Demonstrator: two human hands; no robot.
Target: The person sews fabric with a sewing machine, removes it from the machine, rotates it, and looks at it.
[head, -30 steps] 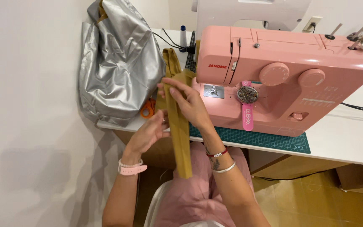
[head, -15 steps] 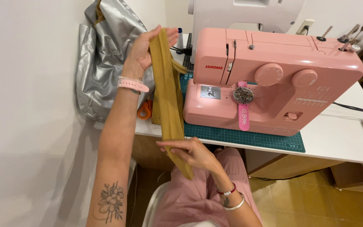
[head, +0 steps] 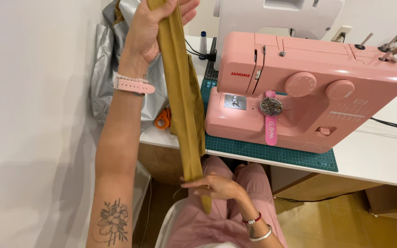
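A long mustard-yellow fabric strip [head: 182, 96] hangs stretched in front of me, from the top of the view down to my lap. My left hand [head: 155, 23] is raised high and grips its upper end; a pink watch band sits on that wrist. Down over my pink trousers, my right hand [head: 214, 186] pinches the strip near its lower end. A short tail of fabric dangles below those fingers.
A pink sewing machine [head: 309, 96] stands on a green cutting mat [head: 272, 151] on the white table [head: 382, 158]. A silver bag [head: 104, 73] leans at the table's left end, with orange-handled scissors [head: 162, 118] beside it. A white machine [head: 276, 18] stands behind.
My left hand has lifted the strip's upper end higher, out past the top of the view. My right hand has slid down the strip to my lap, pulling it taut.
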